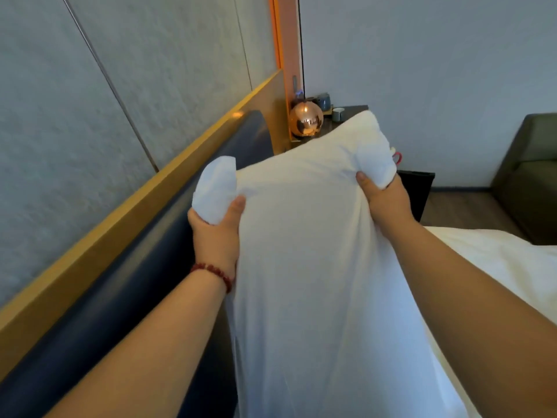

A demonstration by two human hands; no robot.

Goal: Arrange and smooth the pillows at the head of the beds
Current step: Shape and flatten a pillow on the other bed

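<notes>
Gripping a white pillow (316, 267) by its two upper corners, both hands hold it raised in front of the person, long side running down toward the camera. The left hand (215, 236) is clenched on the upper left corner, whose bunched fabric sticks out above the fist; the thumb lies across the near face of the pillow. A red bead bracelet (214, 273) circles the left wrist. The right hand (384, 200) is clenched on the upper right corner in the same way, thumb on the near face and a wad of fabric standing above the fingers (363, 179). Both forearms are bare and reach forward from the lower edge of the view.

The pillow hangs between a dark blue padded headboard (126, 285) on the left and a bed (506, 267) with white bedding on the right; its lower end is out of view, so whether it touches the bed cannot be told. A yellow wooden rail (120, 212) tops the headboard, and grey wall panels (75, 101) rise behind it.

Beyond the pillow's top edge hangs a copper globe lamp (306, 119) on a dark cord, just in front of an orange vertical panel (286, 40). Beside the lamp, a dark worktop (352, 111) carries grey-blue cups (324, 101). At far right stands a dark green armchair (530, 176) on a wood floor (470, 206), well apart from the hands.
</notes>
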